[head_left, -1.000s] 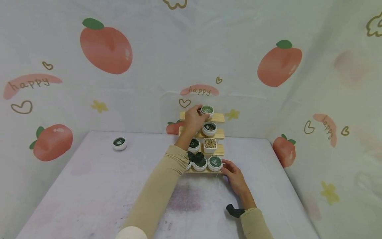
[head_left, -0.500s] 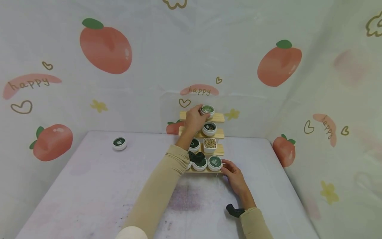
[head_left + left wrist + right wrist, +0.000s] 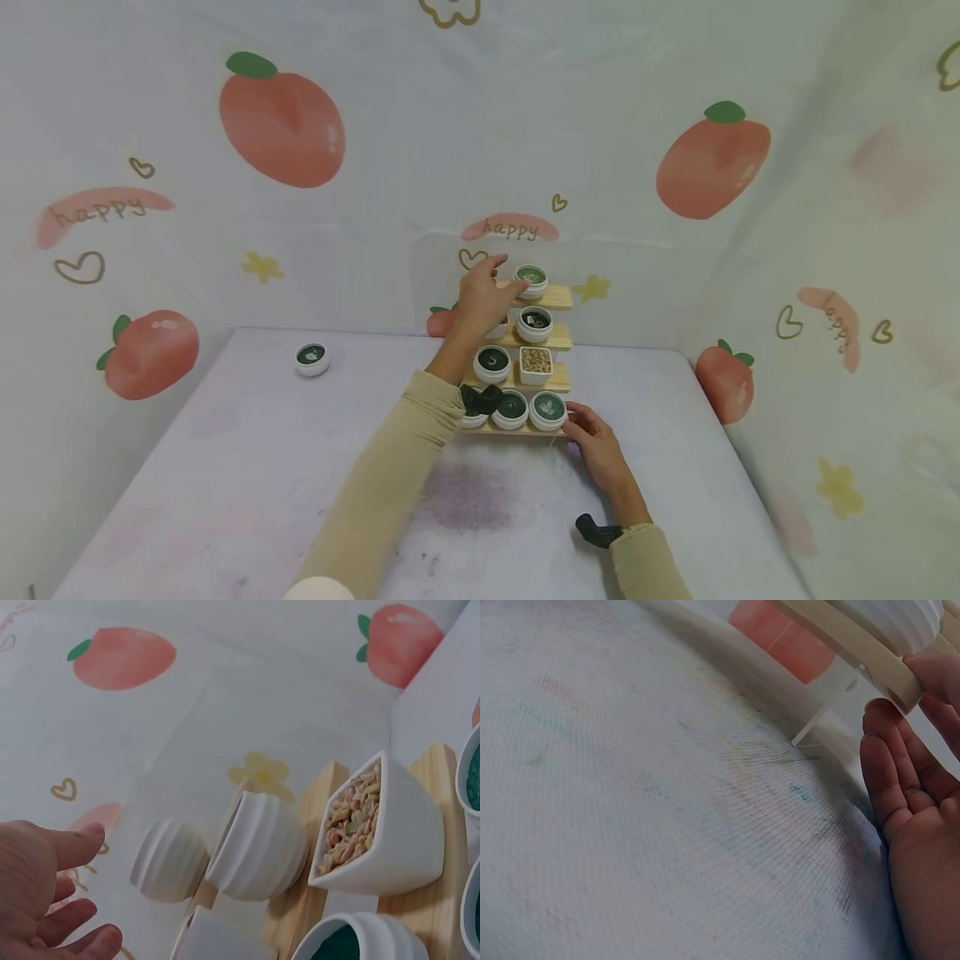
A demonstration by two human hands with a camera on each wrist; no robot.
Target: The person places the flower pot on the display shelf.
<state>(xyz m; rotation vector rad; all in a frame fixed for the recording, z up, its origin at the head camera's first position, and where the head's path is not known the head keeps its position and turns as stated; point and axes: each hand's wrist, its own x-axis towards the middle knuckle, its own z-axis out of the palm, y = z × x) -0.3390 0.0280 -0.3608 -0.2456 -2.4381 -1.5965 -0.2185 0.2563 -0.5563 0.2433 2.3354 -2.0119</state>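
Note:
A tiered stand of light wooden shelves (image 3: pixel 557 377) with a clear leg (image 3: pixel 810 727) stands towards the back of the table, bearing several small white pots. On its top shelf sits a round ribbed pot (image 3: pixel 532 283) with green contents. My left hand (image 3: pixel 482 297) is just left of that pot, thumb and fingers spread; the left wrist view shows a gap between the hand (image 3: pixel 45 900) and the pots. A square white pot (image 3: pixel 397 840) holds tan pebble-like bits. My right hand (image 3: pixel 597 446) pinches the right end of the bottom shelf (image 3: pixel 889 679), thumb above, fingers below.
Another round white pot (image 3: pixel 312 360) with dark green contents stands alone on the white-covered table (image 3: pixel 247 467), far left. A white cloth backdrop (image 3: pixel 570 100) with printed fruit rises right behind the stand. Lower pots (image 3: pixel 548 411) sit close together on the bottom shelf.
My left hand has let go of the green-topped pot and drawn back slightly left, fingers spreading. The right hand keeps its hold on the shelf. The head view has shifted a little.

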